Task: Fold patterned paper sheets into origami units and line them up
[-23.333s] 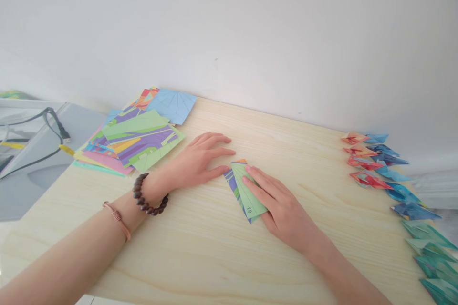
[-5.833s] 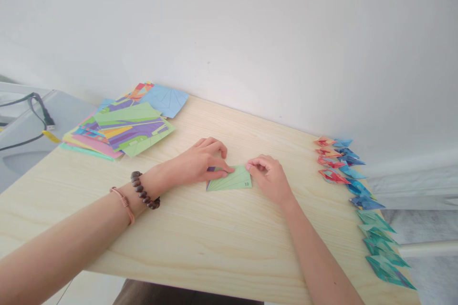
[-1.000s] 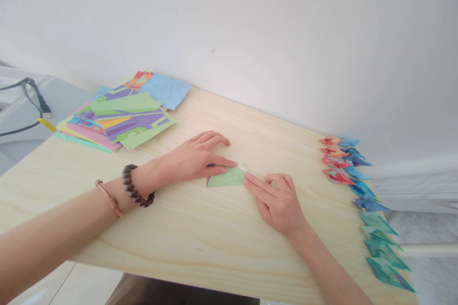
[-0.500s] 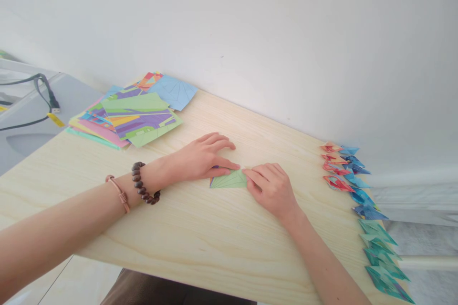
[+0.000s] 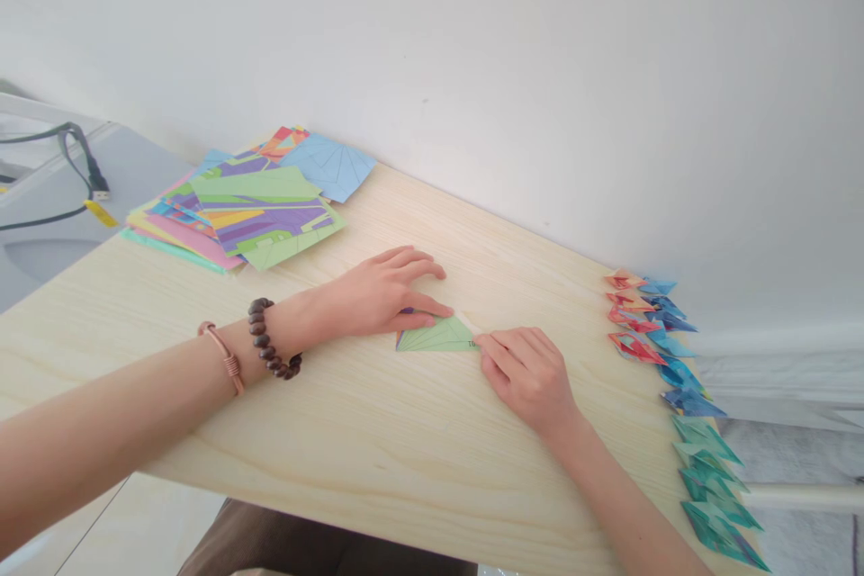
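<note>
A green sheet of origami paper (image 5: 436, 335), folded into a triangle with crease lines printed on it, lies flat on the wooden table. My left hand (image 5: 382, 295) rests on its upper left edge, with fingers spread and the thumb and index finger pressing the paper down. A beaded bracelet and a copper-coloured bangle circle that wrist. At the paper's right corner, beside a small printed number, my right hand (image 5: 530, 373) has its fingers closed, the fingertips on the corner. A purple part shows under the left fingers.
A pile of coloured origami sheets (image 5: 270, 216) lies at the table's back left. Along the right edge run folded paper pieces (image 5: 685, 373) in red, blue and green. A white wall (image 5: 472, 63) borders the back. A black cable (image 5: 81, 162) sits on a grey surface at far left.
My right hand has slid right and slightly down along the fold to the paper's corner, uncovering the printed number. My left hand stays pressed on the paper.
</note>
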Available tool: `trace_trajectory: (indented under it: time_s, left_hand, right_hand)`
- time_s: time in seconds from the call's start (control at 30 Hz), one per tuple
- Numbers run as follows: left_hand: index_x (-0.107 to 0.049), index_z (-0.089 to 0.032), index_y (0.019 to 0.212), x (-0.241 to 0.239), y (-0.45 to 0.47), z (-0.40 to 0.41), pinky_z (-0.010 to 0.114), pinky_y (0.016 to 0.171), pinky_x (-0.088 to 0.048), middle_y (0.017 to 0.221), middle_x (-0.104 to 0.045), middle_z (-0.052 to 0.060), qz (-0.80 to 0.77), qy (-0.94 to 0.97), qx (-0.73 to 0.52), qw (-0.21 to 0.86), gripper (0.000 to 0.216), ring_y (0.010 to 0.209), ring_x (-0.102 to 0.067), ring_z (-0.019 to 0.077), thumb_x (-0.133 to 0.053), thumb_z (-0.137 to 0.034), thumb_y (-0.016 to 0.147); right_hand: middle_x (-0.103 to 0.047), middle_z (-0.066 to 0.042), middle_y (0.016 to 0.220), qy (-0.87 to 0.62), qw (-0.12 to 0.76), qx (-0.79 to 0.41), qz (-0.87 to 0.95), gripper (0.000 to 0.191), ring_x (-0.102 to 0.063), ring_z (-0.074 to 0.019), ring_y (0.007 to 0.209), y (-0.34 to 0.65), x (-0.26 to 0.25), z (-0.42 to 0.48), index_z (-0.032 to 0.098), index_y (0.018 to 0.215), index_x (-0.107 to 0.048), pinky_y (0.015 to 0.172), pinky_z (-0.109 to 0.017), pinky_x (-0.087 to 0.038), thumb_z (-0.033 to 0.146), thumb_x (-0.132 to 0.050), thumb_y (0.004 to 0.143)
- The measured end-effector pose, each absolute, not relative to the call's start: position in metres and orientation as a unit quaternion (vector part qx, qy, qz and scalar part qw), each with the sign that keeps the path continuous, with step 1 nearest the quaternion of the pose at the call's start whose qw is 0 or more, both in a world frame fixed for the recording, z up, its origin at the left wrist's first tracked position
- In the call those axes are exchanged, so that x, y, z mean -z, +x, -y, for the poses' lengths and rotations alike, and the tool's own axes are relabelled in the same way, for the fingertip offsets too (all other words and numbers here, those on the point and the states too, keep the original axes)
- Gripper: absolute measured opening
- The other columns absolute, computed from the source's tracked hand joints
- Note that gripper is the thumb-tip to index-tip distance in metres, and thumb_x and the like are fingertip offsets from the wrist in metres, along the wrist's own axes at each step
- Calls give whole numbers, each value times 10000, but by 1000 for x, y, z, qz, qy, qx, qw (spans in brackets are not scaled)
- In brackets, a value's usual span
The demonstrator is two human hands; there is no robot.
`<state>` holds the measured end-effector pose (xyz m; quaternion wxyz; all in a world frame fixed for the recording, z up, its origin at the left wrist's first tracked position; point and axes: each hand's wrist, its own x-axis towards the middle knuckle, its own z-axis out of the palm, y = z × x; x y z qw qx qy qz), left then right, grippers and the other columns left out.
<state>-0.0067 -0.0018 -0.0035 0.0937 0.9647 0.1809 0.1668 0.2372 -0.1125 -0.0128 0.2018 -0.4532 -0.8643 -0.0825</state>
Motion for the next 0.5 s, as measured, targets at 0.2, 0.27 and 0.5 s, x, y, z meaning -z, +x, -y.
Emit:
trace_trajectory:
  time_s: [0.2,0.27,0.5]
  left_hand:
    - [-624,-338,1099,3,-7,2,419,1004,-317,1236,-468,54,-185,961,-170,114,289,1158,-396,249,-436,-398,889]
    - [-626,-310,1096,4,-7,1,417,1003,-316,1221,-484,62,-182,959,-174,132,286,1151,-399,249,-456,-388,881]
    - [-640,-249,1021,8,-3,-4,377,973,-335,1128,-556,54,-204,930,-202,232,259,1074,-460,210,-587,-374,801]
  right_hand:
    - [-654,-35,850,-504,239,27,829,190,-571,-167,798,240,15,120,193,940,-635,755,-321,-434,107,-551,792]
    - [-632,-45,898,-550,261,-15,793,185,-567,-168,840,234,14,117,200,962,-632,784,-322,-440,148,-524,821]
    - [-550,-52,1020,-588,290,-121,746,210,-546,-173,935,195,12,85,237,1008,-624,871,-334,-427,303,-565,817]
